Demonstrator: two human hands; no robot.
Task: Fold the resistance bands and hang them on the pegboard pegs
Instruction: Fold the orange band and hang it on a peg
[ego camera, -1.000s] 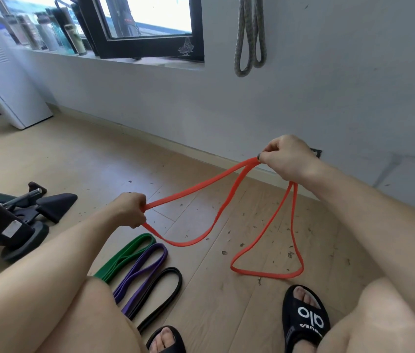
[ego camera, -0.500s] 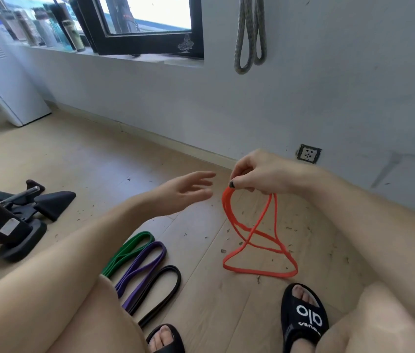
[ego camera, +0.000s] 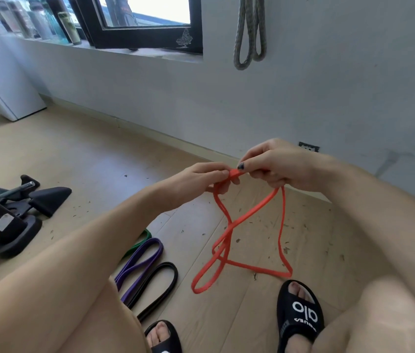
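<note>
Up in front of the knees, both hands meet over the wooden floor (ego camera: pixel 99 159) and share one end of the orange band (ego camera: pixel 281 225). The right hand (ego camera: pixel 281 166) pinches the gathered top of the band between thumb and forefinger, its other fingers curled under, with strands running down from beneath its palm. The left hand (ego camera: pixel 202 178) touches the same bunched end from the other side, fingertips closed on it and a strand looping under its fingers. Below the two hands the band hangs in crossed loops, twisting about midway down, and its lowest loops rest on the floor just ahead of the black slide sandal (ego camera: pixel 300 314) on the right foot.

Beneath the left forearm lie three more bands side by side on the floor: a green band (ego camera: pixel 145 236), mostly hidden by the arm, a purple band (ego camera: pixel 145 261) and a black band (ego camera: pixel 162 281). Above and beyond the right hand, a grey band (ego camera: pixel 249 31) hangs doubled against the wall (ego camera: pixel 341 85); what it hangs from is out of view. Far off to the left hand's outer side sits the black base of some equipment (ego camera: pixel 15 212), possibly an exercise machine.
</note>
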